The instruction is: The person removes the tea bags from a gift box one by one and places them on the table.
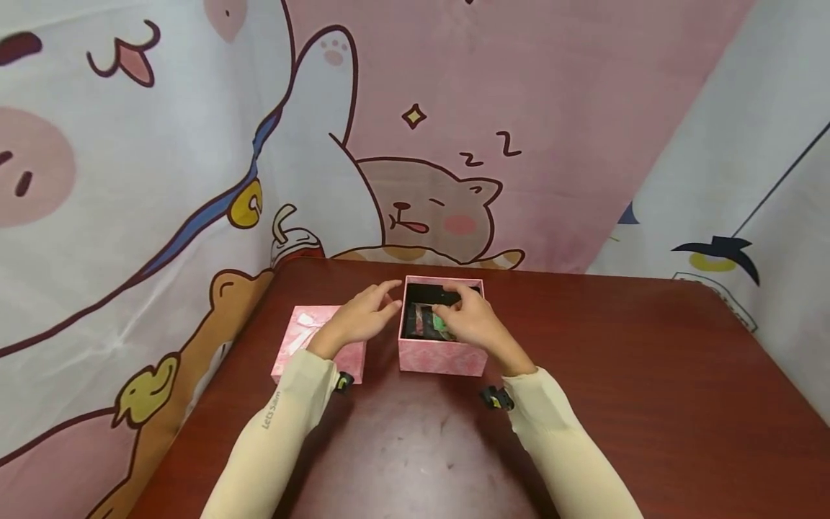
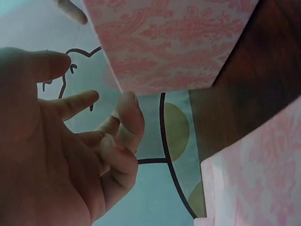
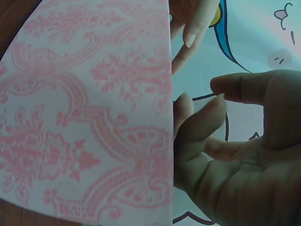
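A pink patterned box stands open on the table, its inside black. In it lie small packets, one with a green patch and one reddish; their kind is unclear. My right hand reaches over the box's right side, thumb and forefinger apart in the head view. The right wrist view has its lower fingers partly hidden behind the box wall, with no held thing visible. Just left of the box hovers my left hand, fingers loosely bent and holding nothing. Beneath that wrist sits a pink lid with a pale ribbon bow.
The reddish-brown table extends to the right and toward me. A cartoon-printed cloth hangs behind the table and along its left side. Small dark devices are strapped at both wrists.
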The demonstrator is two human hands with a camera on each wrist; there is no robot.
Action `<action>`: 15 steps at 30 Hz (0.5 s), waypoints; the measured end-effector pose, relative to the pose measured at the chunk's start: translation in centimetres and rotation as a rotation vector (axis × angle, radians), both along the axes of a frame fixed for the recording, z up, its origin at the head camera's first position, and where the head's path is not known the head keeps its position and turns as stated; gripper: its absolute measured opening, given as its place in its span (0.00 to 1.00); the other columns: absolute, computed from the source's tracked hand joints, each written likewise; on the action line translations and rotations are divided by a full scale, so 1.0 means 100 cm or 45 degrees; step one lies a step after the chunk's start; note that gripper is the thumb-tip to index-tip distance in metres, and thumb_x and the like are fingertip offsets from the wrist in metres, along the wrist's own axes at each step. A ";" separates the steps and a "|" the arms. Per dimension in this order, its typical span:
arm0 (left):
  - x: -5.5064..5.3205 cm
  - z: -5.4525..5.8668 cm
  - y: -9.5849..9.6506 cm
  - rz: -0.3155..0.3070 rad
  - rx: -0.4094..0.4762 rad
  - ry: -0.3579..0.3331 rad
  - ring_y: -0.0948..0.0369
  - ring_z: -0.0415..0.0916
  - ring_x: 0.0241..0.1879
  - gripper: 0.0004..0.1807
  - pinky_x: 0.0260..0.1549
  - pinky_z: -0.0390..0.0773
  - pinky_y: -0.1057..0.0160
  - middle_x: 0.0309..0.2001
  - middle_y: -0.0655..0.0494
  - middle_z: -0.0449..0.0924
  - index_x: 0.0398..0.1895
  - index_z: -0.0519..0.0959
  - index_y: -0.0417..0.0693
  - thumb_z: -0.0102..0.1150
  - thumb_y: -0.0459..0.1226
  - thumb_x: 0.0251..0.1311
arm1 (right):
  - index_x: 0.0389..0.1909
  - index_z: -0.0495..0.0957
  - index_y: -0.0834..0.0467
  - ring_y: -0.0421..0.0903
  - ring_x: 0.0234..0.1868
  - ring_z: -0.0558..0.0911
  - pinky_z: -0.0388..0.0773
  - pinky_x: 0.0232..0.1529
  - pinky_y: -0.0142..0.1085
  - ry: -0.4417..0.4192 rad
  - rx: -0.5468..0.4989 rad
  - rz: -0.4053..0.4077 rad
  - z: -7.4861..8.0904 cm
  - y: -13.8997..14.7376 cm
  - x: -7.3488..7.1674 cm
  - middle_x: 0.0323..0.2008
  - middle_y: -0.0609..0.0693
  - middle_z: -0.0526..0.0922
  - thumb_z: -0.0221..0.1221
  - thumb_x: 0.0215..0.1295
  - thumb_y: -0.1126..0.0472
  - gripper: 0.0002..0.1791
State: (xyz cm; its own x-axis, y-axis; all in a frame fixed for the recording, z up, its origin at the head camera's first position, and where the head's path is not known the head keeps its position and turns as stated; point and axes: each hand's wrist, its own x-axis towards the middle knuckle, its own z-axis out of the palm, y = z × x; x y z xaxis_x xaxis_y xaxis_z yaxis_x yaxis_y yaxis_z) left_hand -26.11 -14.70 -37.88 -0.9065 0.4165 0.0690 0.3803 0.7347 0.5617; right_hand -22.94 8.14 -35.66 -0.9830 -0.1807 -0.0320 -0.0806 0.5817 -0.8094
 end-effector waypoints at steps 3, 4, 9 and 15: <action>-0.001 -0.003 0.003 0.005 -0.007 0.001 0.55 0.76 0.48 0.29 0.49 0.75 0.50 0.48 0.51 0.77 0.74 0.63 0.53 0.46 0.49 0.73 | 0.69 0.66 0.62 0.44 0.25 0.77 0.74 0.25 0.36 0.005 0.019 -0.007 -0.002 0.004 -0.002 0.33 0.57 0.80 0.59 0.69 0.54 0.31; -0.001 -0.003 0.005 0.006 -0.004 -0.004 0.55 0.76 0.48 0.29 0.49 0.75 0.49 0.48 0.51 0.77 0.74 0.63 0.53 0.46 0.49 0.73 | 0.69 0.66 0.62 0.44 0.25 0.77 0.75 0.26 0.36 0.003 0.024 -0.006 -0.002 0.004 -0.003 0.34 0.57 0.80 0.59 0.69 0.54 0.31; -0.002 -0.008 0.011 0.004 0.008 -0.031 0.52 0.75 0.53 0.29 0.52 0.74 0.46 0.52 0.47 0.77 0.74 0.62 0.51 0.46 0.49 0.74 | 0.69 0.65 0.62 0.47 0.24 0.81 0.78 0.27 0.37 -0.021 0.011 -0.002 -0.001 0.008 -0.004 0.39 0.60 0.83 0.59 0.69 0.53 0.32; -0.002 -0.013 0.016 -0.009 -0.002 -0.049 0.48 0.72 0.60 0.30 0.58 0.70 0.43 0.59 0.41 0.74 0.75 0.60 0.49 0.47 0.46 0.74 | 0.69 0.66 0.63 0.53 0.34 0.85 0.81 0.33 0.41 -0.034 0.052 -0.009 -0.005 0.012 -0.007 0.46 0.63 0.82 0.59 0.68 0.53 0.32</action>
State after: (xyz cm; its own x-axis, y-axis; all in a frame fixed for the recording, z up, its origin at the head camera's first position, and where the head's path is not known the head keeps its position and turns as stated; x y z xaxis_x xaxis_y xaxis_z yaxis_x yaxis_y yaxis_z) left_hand -26.30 -13.08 -39.19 -0.9056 0.4227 0.0338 0.3636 0.7329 0.5751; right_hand -23.68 9.31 -36.14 -0.9830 -0.1719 -0.0650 -0.0554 0.6145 -0.7870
